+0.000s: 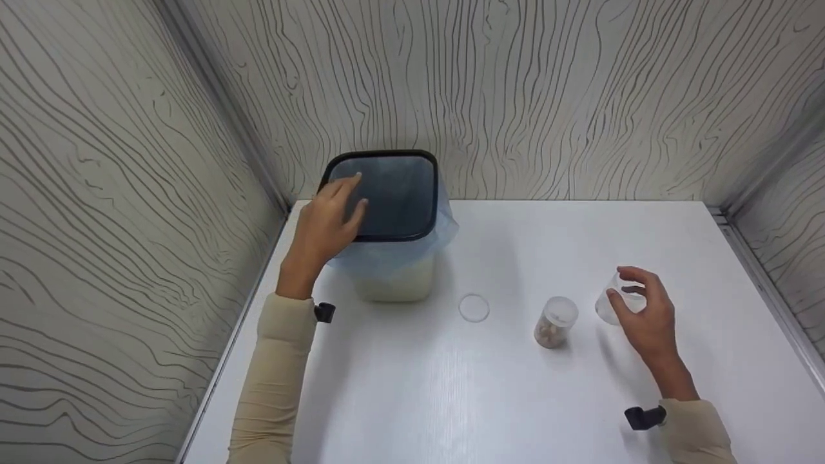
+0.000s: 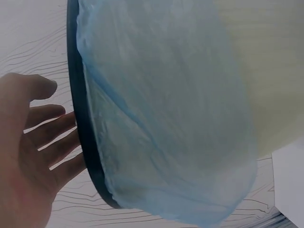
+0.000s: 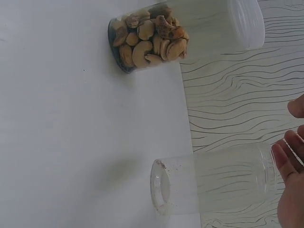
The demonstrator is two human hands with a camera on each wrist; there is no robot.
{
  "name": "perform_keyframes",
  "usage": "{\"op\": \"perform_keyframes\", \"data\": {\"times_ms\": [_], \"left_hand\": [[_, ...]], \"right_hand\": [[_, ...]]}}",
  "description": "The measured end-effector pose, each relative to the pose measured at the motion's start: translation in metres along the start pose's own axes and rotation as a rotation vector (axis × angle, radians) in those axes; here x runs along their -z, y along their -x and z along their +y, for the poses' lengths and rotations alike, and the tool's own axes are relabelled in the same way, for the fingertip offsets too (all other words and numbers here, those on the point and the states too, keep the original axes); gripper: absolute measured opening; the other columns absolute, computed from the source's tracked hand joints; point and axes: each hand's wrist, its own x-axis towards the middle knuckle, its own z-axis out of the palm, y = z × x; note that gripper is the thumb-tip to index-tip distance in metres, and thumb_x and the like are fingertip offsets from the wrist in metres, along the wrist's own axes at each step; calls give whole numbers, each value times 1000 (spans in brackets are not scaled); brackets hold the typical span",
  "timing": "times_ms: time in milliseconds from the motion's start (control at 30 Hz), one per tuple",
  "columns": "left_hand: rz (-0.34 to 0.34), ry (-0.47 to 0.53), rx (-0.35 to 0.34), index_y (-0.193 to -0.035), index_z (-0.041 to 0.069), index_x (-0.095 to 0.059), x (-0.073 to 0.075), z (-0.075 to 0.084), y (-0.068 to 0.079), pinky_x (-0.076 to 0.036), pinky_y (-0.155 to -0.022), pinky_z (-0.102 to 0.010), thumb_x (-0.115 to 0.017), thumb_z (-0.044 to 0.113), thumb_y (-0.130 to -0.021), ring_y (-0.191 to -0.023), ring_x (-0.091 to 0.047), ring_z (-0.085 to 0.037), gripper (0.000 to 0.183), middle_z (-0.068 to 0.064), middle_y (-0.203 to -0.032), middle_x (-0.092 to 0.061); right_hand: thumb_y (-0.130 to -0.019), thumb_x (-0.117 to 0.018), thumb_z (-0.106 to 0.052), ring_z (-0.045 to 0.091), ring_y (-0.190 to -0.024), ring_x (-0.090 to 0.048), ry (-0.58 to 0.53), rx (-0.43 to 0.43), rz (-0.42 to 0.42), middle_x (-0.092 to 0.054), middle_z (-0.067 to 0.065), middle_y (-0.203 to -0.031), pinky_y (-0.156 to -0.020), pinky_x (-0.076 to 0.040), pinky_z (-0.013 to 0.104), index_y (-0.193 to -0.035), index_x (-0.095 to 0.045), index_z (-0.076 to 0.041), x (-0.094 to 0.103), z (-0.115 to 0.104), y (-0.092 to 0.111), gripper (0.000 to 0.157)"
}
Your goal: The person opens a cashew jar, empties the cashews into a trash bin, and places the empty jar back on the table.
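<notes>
In the head view my left hand [image 1: 329, 219] hangs over the near-left rim of a bin [image 1: 399, 283] lined with a blue plastic bag [image 2: 166, 118]. Its fingers are spread, with nothing held. My right hand [image 1: 644, 316] hovers at the top of a clear plastic jar [image 3: 223, 183] with specks near its base and no other visible contents. In the right wrist view the fingers are close to the jar's mouth and the thumb stands apart from it; contact is unclear. Left of it stands a lidded jar [image 3: 147, 42] of cashew nuts.
A thin, round, whitish ring or clear lid [image 1: 474, 308] lies on the white table [image 1: 412, 386] between the bin and the nut jar. Wood-grain patterned walls [image 1: 483, 96] rise behind the table and at both sides. The bin stands near the back left.
</notes>
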Motion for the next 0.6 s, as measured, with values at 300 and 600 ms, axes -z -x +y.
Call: {"op": "perform_keyframes", "data": {"times_ms": [300,600], "left_hand": [[6,31,-35,-151,4,-59,-1,15,-2,-61,-99,-50,-63,24,-109,-126,-68,-35,47,-18,-139,-68],[9,38,-84,-153,6,-58,-7,27,-3,-62,-98,-46,-62,27,-110,-120,-71,-32,47,-16,-136,-70]], "right_hand": [[-91,-73,14,-7,-117,-57,-34,31,-1,-67,21,-131,-101,-43,5,-136,-62,7,-2,-9,3,46],[-88,-72,20,-4,-120,-60,-88,98,-70,-67,21,-127,-103,-48,7,-133,-61,9,-6,-8,7,48]]}}
